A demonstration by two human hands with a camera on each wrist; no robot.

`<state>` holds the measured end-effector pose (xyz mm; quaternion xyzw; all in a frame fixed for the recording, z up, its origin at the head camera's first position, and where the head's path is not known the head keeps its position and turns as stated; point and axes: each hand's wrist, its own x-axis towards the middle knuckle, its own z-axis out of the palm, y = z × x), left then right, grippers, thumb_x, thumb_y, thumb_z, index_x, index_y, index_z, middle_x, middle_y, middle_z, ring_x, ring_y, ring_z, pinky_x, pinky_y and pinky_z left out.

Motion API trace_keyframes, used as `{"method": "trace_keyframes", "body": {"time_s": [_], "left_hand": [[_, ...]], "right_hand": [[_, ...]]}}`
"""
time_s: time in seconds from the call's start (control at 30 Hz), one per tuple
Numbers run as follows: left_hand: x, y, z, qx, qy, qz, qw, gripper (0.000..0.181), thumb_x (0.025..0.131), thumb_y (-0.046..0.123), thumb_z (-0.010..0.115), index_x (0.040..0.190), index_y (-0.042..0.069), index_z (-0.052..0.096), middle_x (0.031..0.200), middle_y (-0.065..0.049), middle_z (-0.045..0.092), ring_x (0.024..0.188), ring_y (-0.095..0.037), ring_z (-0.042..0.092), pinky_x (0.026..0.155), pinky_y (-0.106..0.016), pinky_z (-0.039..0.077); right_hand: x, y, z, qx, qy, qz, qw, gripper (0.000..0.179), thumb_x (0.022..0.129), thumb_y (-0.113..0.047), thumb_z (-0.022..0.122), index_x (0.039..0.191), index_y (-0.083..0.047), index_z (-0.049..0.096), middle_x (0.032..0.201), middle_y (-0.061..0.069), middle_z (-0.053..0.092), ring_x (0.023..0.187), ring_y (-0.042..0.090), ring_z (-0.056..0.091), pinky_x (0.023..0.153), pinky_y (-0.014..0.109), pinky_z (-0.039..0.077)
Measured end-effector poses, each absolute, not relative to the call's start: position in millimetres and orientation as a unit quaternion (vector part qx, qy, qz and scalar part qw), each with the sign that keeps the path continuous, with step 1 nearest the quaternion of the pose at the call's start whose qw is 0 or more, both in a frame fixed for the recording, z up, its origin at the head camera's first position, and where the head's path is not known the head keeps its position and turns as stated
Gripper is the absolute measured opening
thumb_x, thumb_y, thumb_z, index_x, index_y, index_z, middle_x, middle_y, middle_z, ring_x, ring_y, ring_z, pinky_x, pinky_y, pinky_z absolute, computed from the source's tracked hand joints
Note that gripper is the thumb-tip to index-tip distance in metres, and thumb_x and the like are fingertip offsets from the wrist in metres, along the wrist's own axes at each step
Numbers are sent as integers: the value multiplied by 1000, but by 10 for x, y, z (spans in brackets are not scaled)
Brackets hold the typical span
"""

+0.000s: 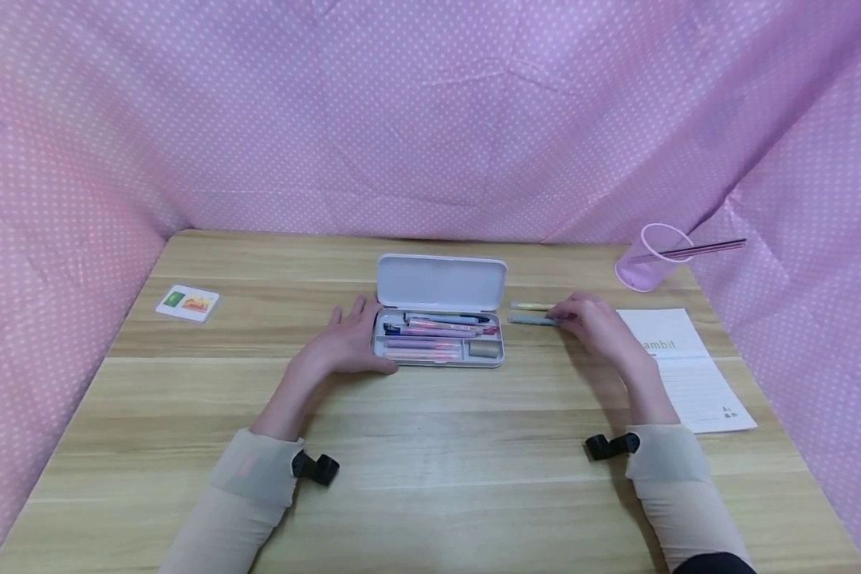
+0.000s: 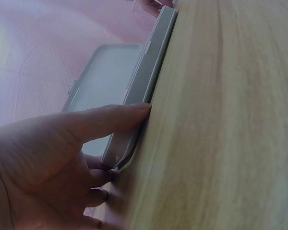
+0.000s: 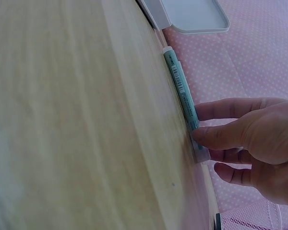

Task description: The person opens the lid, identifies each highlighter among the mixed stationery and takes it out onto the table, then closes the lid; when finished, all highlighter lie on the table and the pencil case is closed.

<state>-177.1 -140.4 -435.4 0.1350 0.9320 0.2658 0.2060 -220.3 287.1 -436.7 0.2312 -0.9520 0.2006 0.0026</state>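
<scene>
A white pencil case (image 1: 441, 365) lies with its lid (image 1: 441, 283) raised and several pens (image 1: 445, 325) inside, beside a grey block (image 1: 484, 349). My left hand (image 1: 344, 339) holds its left end; the thumb (image 2: 117, 117) lies along the front wall and the other fingers are around the corner. To the right of the case, my right hand (image 1: 594, 325) pinches one end of a teal marker pen (image 3: 181, 86) between thumb and fingers. This pen lies close along the tabletop. A yellow pen (image 1: 529, 306) lies parallel just behind it, partly covered by the hand.
A notepad (image 1: 696, 383) lies by the right forearm. Behind it a pink mesh cup (image 1: 646, 267) holds thin dark sticks (image 1: 710, 249) leaning right. A small white card (image 1: 187, 304) with pictures is at the far left. Pink dotted cloth (image 1: 430, 119) borders the wooden table (image 1: 430, 494).
</scene>
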Motion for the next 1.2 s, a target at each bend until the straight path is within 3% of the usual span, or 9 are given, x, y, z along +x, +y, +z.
{"method": "trace_keyframes", "body": {"time_s": [1.0,1.2], "left_hand": [[-1756,-1384,-4370,135,933,262,206,108,80,44,80,160,3,20,172,-27,8,162,-42,2,130,-65,-2],[-1764,-1405,-4362,134,934,263,201,108,80,44,81,160,3,21,172,-26,8,162,-43,3,129,-65,-1]], "right_hand": [[-2178,2914,-4250,210,-954,213,21,22,90,0,72,110,-7,77,105,14,75,98,34,70,90,54,55],[-2180,2831,-4241,218,-944,242,42,21,90,3,71,109,-4,77,101,15,75,92,30,70,84,50,59]]}}
